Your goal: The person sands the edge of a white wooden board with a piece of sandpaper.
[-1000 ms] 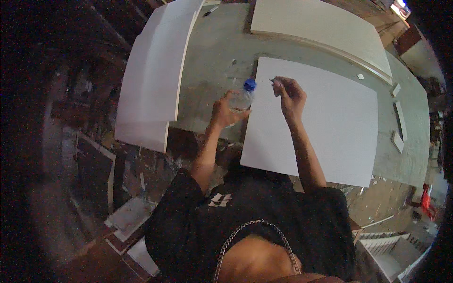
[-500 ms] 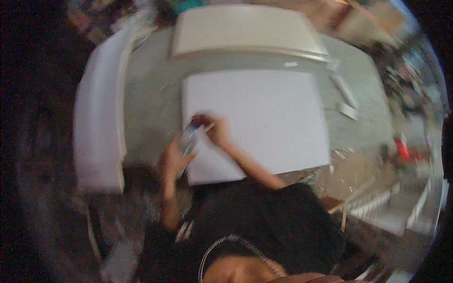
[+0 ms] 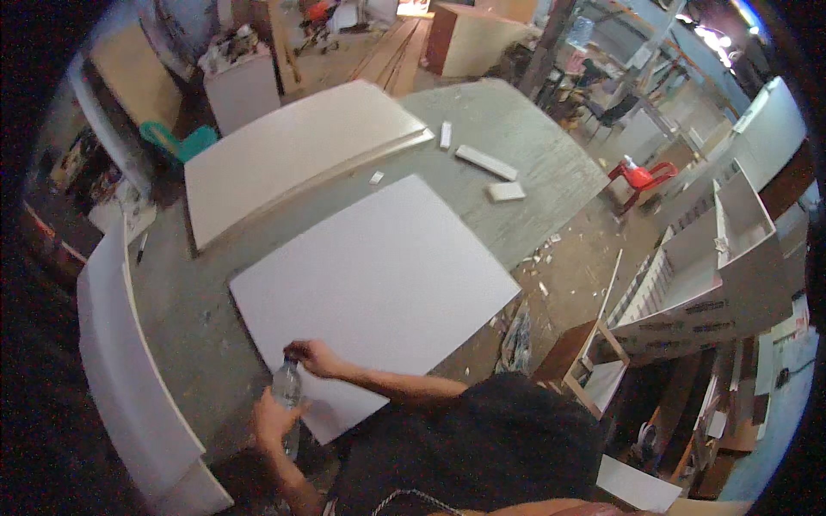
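A clear plastic bottle (image 3: 286, 384) stands nearly upright in front of me, over the near left edge of a white board (image 3: 379, 275). My left hand (image 3: 274, 416) is wrapped round the bottle's body. Up at the dark cap, my right hand (image 3: 313, 357) has its fingers closed on the bottle's top. Whether the cap is loose cannot be seen. The white board lies flat on the greenish-grey worktable (image 3: 198, 344).
Cream panels (image 3: 301, 146) lie stacked at the table's far side, and a long white panel (image 3: 129, 378) runs along the left. Small white offcuts (image 3: 487, 162) sit beyond the board. To the right are a red chair (image 3: 638, 179) and an open white cabinet (image 3: 723, 267).
The view has turned right and sharpened, showing more of the workshop. Both hands stay at the bottle, the right at its top.
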